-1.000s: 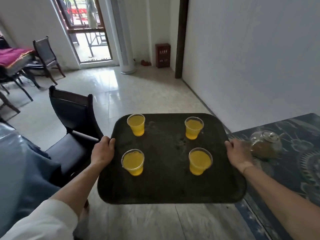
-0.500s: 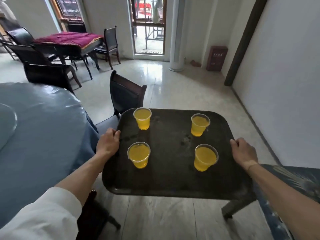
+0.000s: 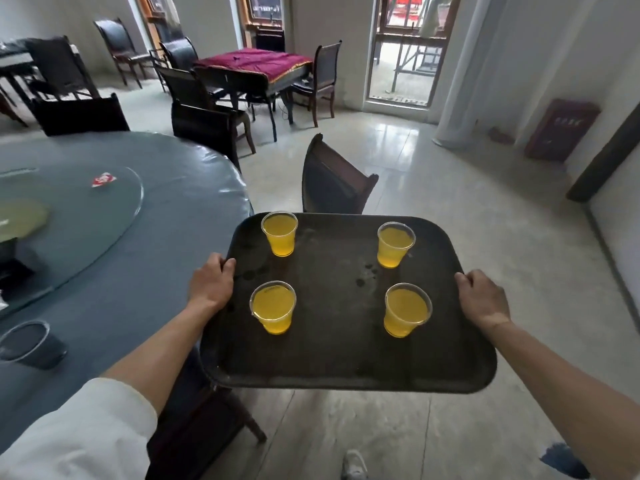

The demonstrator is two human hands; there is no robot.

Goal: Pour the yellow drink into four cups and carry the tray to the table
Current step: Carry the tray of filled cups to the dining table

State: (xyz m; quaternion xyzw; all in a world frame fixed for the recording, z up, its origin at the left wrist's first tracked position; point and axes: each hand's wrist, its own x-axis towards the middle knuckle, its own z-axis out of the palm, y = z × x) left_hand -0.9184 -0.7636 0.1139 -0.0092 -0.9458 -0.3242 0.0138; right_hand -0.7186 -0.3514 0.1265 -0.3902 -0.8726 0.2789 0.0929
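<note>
Across the left side of the room, from about eight to ten o'clock, spreads one big round surface (image 3: 114, 244) under a blue-grey cover, with a glass turntable (image 3: 69, 209) on it, a small red and white packet (image 3: 103, 180) on the glass, and one empty clear cup (image 3: 29, 344) near its close edge. One square surface with a crimson cloth (image 3: 254, 64) stands far off at twelve o'clock, dark wooden chairs ranged around it. One dark chair (image 3: 334, 181) stands just past the tray at twelve o'clock; another sits low at seven o'clock, partly hidden.

One black tray (image 3: 339, 341), rectangular with rounded corners and a raised rim, is held level in the air at centre, above the pale tiled floor (image 3: 450, 202) and just beside the round surface's right edge. Its face is scuffed and carries a few wet spots.

Two hands carry it. The left hand (image 3: 211, 282) has its grip closed on the rim at nine o'clock, thumb over the top; the right hand (image 3: 483, 299) has its grip closed on the rim at three o'clock.

Four clear plastic cups of yellow drink stand upright and well apart: far-left cup (image 3: 280, 233), far-right cup (image 3: 395, 244), near-left cup (image 3: 273, 307), near-right cup (image 3: 407, 310). Each looks nearly full.
</note>
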